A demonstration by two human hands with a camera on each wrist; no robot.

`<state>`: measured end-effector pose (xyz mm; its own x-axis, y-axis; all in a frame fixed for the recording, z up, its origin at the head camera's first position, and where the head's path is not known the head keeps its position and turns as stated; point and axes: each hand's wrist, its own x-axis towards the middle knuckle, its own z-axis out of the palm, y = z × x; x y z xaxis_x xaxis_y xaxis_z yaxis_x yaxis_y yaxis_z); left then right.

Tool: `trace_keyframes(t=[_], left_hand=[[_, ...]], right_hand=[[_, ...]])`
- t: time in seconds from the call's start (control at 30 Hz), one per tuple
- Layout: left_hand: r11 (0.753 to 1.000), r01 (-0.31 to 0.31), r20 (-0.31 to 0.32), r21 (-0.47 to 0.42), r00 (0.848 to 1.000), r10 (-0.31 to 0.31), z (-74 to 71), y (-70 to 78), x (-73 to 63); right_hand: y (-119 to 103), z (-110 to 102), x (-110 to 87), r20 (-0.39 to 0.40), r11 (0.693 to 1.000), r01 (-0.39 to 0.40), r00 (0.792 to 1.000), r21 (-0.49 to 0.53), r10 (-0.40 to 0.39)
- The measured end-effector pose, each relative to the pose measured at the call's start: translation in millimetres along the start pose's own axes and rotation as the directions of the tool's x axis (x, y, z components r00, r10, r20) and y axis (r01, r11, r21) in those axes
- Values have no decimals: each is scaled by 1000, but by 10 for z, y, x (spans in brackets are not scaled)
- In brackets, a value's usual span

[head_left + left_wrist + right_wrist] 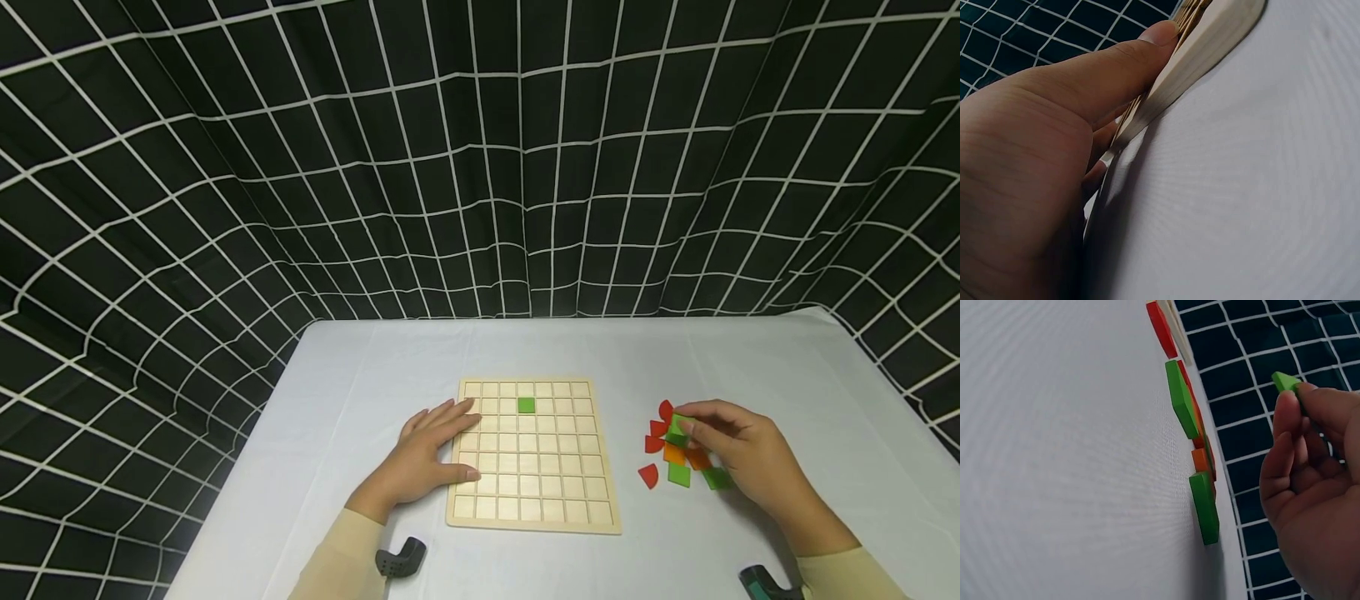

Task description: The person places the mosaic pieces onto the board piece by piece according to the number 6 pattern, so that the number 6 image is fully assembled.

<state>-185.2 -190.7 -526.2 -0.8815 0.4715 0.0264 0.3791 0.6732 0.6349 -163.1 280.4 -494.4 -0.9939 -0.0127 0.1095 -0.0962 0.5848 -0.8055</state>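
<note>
Fingers [1287, 415] pinch a green piece

The green piece [1285, 382] is up off the table, caught between the thumb and fingers of the right hand [750, 446]. The thumb and fingers press together on it, so the grip is tight around it. From the head, it shows just above the loose pieces, on the right side of the board [536, 528], well apart from it.

Near and under that hand lie the loose ones. Red pieces [648, 476], shaped like slices of pie, sit on the side closest to the board. Next to them are orange pieces [674, 454] and more green pieces [678, 474], flat on the table [570, 346].

The board is pale and has lots of little squares. One green square [527, 405] lies in it, in the second row from the far side, in the middle column.

The left hand [423, 454] rests on the board's left edge. Its fingers are spread and its thumb is well apart from them.

White cloth covers the table. Behind stands a black curtain [495, 167] with white lines. Both arms have pale yellow sleeves [341, 554].
</note>
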Motion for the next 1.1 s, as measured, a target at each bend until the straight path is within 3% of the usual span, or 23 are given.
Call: trace_keyframes(t=[0.3,0.5,0.8,1.1], left_hand=[[1000,-6,0,0,1000,6,1,-7,6],[1000,5,2,0,1000,-5,4,-4,5],[1000,4,4,-4,1000,-4,1,5,-9],[1000,0,-2,0,1000,0,-3,12,-4]], right_hand=[[-96,-30,-16,-3,998,30,1000,49,-30],[-231,6,-61,40,990,29,999,139,-35],[-395,127,-128,68,958,107,989,267,-129],[-448,186,-148,34,960,153,986,236,-165]])
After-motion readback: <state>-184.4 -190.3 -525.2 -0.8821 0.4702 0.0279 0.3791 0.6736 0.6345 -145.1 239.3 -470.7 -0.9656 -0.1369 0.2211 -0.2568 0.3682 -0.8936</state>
